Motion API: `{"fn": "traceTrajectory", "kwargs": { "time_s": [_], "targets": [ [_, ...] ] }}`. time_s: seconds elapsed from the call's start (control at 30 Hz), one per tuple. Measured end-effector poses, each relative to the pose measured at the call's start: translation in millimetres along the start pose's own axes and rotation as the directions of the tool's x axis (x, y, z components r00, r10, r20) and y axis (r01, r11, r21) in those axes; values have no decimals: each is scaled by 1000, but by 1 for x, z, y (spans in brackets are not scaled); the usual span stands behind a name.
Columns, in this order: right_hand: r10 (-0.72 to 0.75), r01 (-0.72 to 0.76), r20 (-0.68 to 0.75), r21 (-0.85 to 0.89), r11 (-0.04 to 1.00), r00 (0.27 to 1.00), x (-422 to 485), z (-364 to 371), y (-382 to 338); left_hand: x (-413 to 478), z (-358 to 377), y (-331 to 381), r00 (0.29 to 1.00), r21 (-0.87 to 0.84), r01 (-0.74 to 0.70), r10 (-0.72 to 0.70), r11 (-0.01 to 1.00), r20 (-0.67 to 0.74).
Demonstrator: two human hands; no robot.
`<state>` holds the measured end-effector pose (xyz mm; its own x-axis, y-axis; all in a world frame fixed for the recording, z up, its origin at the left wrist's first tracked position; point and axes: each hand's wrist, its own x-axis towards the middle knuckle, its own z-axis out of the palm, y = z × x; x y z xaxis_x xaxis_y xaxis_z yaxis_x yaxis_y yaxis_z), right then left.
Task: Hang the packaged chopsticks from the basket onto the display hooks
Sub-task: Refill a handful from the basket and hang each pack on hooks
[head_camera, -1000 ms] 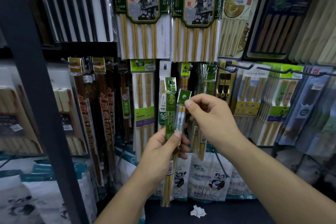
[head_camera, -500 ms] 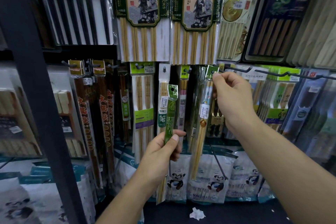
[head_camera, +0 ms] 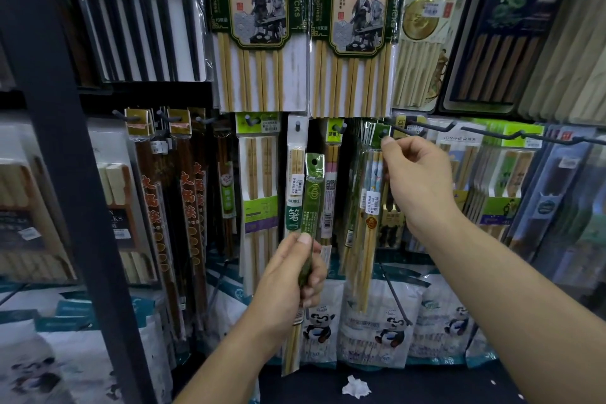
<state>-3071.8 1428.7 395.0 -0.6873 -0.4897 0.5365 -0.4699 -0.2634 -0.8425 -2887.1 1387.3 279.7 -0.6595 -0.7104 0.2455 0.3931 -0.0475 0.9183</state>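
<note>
My left hand (head_camera: 288, 275) grips a narrow green chopstick pack (head_camera: 313, 193) upright by its lower half, in front of the hanging rows. My right hand (head_camera: 419, 180) is raised to the right of it. Thumb and fingers pinch the green header of a bamboo chopstick pack (head_camera: 372, 207) at the tip of a dark display hook (head_camera: 383, 134), on which several like packs hang. This pack hangs straight down below the hand. No basket is in view.
A dark upright post (head_camera: 49, 141) stands close on the left. Long bare hook arms (head_camera: 492, 134) stick out toward me on the right. Panda-print bags (head_camera: 387, 321) line the bottom shelf, and a crumpled white paper (head_camera: 355, 387) lies below.
My right hand took one pack away from the left hand, carried it up and right to the hook, and now holds its header there. The left hand kept the green pack and sank slightly.
</note>
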Motion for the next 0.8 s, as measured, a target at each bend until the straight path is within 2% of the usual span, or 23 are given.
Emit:
{"fn": "traceTrajectory", "kwargs": {
  "time_s": [0.07, 0.17, 0.33, 0.4, 0.57, 0.63, 0.73, 0.8],
  "targets": [
    [-17, 15, -29, -41, 999, 999, -4, -1, 0, 0, -1, -1, 1000, -8, -14, 14, 1000, 1],
    [-21, 19, -47, -28, 999, 999, -18, -5, 0, -2, -1, -1, 999, 76, -47, 48, 996, -5],
    [-48, 40, 233, 39, 998, 971, -50, -7, -7, -2, 10, 6, 994, 152, -108, 104, 982, 33],
    [-65, 57, 277, 36, 998, 959, -54, -6, -9, -1, 15, 7, 993, 153, -112, 106, 982, 43],
    [-97, 65, 272, 127, 990, 957, -47, -14, -14, 3, 28, 13, 990, 193, -131, 120, 972, 68],
    [-111, 84, 263, 111, 990, 958, -40, -17, -16, 10, 33, 15, 986, 246, -160, 143, 956, 85],
    [-87, 77, 231, 56, 996, 969, -24, -18, -18, 27, 37, 19, 972, 448, -232, 217, 863, 87],
    [-57, 54, 191, 19, 998, 980, -13, -18, -19, 40, 40, 22, 970, 536, -233, 231, 812, 72]
  ]
}}
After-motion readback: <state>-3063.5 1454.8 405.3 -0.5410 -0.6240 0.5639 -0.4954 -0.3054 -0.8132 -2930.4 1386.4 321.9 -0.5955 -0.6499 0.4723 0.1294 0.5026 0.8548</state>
